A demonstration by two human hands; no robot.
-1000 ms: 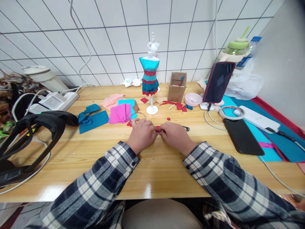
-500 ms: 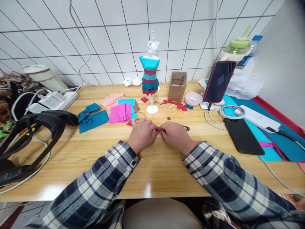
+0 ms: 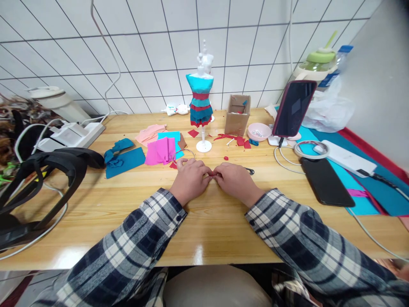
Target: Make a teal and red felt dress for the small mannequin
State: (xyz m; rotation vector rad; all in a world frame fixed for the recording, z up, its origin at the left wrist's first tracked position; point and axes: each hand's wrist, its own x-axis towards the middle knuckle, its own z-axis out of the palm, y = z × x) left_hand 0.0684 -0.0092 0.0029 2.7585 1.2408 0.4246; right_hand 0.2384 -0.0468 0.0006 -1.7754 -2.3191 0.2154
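Observation:
My left hand (image 3: 191,179) and my right hand (image 3: 235,182) meet at the fingertips just over the table. Both are closed in a pinch around a small red fabric piece, now almost wholly covered by the fingers. Under the edge of my right hand shows the tip of black-handled scissors (image 3: 250,171). Behind the hands, a small dress form (image 3: 201,96) stands upright, wearing a layered dress in turquoise, red and dark teal. A tiny red scrap (image 3: 226,158) lies just beyond my right hand. A thin ring (image 3: 185,151) rests past my left hand.
To the left lie magenta cloth (image 3: 160,151), teal cloth (image 3: 126,162) and a black headset (image 3: 41,187). Toward the back are a cardboard box (image 3: 237,115) and a pink bowl (image 3: 259,131). On the right are a propped phone (image 3: 294,108), a flat black phone (image 3: 330,182) and cables.
My fingertips have drawn together over the red fabric piece, so less of it shows. Both hands stay in nearly the same place.

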